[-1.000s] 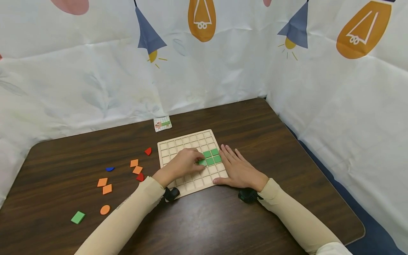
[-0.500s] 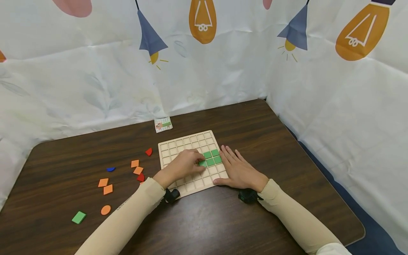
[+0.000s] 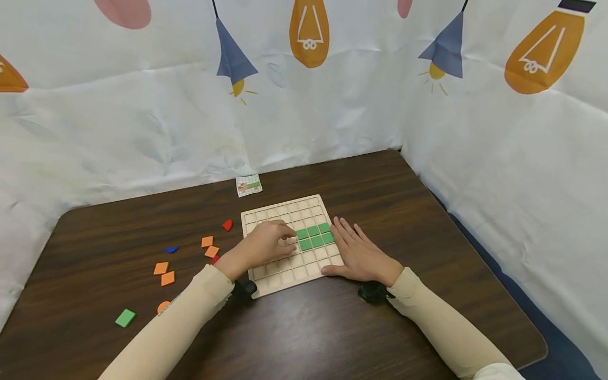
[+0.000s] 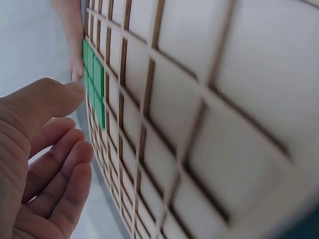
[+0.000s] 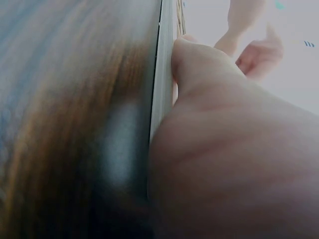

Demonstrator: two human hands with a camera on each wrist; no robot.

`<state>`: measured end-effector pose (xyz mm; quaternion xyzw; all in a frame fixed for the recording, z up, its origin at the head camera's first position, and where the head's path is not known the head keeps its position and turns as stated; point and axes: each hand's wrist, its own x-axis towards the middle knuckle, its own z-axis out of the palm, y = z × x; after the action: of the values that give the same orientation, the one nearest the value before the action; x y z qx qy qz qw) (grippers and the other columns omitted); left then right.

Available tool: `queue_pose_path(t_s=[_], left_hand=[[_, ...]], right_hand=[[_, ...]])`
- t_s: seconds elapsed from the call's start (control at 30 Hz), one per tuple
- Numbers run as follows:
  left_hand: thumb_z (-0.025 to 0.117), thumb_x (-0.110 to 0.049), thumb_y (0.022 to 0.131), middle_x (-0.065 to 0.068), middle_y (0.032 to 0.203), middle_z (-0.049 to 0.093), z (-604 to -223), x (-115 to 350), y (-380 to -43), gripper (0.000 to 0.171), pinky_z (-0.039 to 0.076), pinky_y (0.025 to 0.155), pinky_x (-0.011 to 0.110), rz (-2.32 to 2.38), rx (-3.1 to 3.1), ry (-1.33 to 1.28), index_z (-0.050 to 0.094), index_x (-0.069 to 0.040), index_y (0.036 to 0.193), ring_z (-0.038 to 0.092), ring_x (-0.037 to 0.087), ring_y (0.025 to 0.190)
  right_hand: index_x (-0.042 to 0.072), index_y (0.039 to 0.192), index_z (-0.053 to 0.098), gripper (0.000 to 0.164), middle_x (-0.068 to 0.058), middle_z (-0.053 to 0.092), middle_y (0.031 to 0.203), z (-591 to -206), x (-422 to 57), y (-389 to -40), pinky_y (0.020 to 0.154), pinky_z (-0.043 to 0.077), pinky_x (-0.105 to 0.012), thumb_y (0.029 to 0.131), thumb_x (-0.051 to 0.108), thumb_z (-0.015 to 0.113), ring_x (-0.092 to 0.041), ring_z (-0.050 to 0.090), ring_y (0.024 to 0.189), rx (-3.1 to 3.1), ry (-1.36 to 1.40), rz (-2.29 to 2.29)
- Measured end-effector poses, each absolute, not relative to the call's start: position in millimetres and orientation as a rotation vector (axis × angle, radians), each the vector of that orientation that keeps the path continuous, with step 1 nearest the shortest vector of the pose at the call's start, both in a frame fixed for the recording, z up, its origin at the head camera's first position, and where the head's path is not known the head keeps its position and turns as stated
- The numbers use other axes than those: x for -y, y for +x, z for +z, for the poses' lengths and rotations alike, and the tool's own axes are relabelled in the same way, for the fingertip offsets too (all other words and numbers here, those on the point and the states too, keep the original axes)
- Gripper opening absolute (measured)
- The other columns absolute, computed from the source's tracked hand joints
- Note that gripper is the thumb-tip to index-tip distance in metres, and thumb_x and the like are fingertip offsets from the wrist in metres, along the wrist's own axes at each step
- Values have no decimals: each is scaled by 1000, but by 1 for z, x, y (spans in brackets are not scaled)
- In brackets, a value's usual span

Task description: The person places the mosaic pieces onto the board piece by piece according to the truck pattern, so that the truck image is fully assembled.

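A pale wooden grid board [image 3: 275, 284] lies on the dark table. Toward its right side, square green tiles [image 3: 316, 241] fill two rows of three cells. Just left of them my left hand [image 3: 263, 244] hovers over the board, thumb and fingers loosely bent. In the left wrist view, nothing sits between its thumb [image 4: 55, 97] and fingers. My right hand [image 3: 358, 256] rests flat along the board's right edge, fingers straight and thumb at the near corner. The right wrist view shows that thumb [image 5: 199, 59] against the board's side.
Left of the board lie several orange square tiles [image 3: 161, 268], red pieces [image 3: 227, 225], a blue piece [image 3: 171, 249], an orange round piece [image 3: 163, 306] and a green tile [image 3: 125, 318]. A small pattern card [image 3: 249, 185] lies behind the board, near the printed curtain [image 3: 180, 132].
My left hand has drawn back left from the green tiles, baring a tile it partly covered and another it hid. The right hand has stayed at the board's edge. The view has shifted slightly.
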<state>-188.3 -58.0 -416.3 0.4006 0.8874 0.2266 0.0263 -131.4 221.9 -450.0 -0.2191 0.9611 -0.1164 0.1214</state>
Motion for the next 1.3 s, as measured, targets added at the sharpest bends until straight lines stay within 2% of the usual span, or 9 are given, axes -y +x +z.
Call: queue_pose_path(t_s=[0.37,0.6,0.8,1.0,1.2,1.3], left_hand=[[76,-19,93,9,104,76,-401,116,-183,26,57,75,33,668,-2826,1104,78,-4,114,71,21,89],[76,-19,93,6,106,76,-394,152,-174,28,59,76,31,649,-2860,972,77,-6,118,71,16,89],[79,-18,91,5,104,76,-389,183,-159,25,57,71,28,618,-2909,956,79,-6,113,70,16,84],[81,-16,88,1,104,76,-389,210,-140,22,57,70,29,595,-2941,991,80,-10,110,70,14,83],[85,-18,84,-4,105,76,-396,236,-121,28,59,71,30,641,-2913,982,79,-14,111,70,13,86],[87,-16,81,-6,103,76,-402,248,-111,30,58,70,26,676,-2905,972,80,-12,110,70,8,85]], right_hand=[[6,166,3,111,-15,-5,176,-453,-228,-131,133,6,-58,94,80,45,-32,-4,165,-2799,-622,-328],[7,166,4,110,-14,-4,176,-456,-228,-131,133,7,-58,95,80,45,-31,-4,165,-2818,-620,-331],[6,166,4,110,-14,-3,176,-455,-227,-131,133,7,-58,95,78,47,-31,-3,165,-2820,-616,-342],[6,166,4,111,-14,-3,176,-454,-224,-131,133,7,-58,95,78,48,-31,-3,165,-2817,-621,-347],[6,166,5,111,-15,-2,176,-451,-220,-130,132,7,-59,95,77,49,-32,-2,165,-2819,-641,-344],[4,166,6,110,-17,0,176,-451,-219,-131,132,8,-61,95,76,50,-34,-1,165,-2823,-656,-350]])
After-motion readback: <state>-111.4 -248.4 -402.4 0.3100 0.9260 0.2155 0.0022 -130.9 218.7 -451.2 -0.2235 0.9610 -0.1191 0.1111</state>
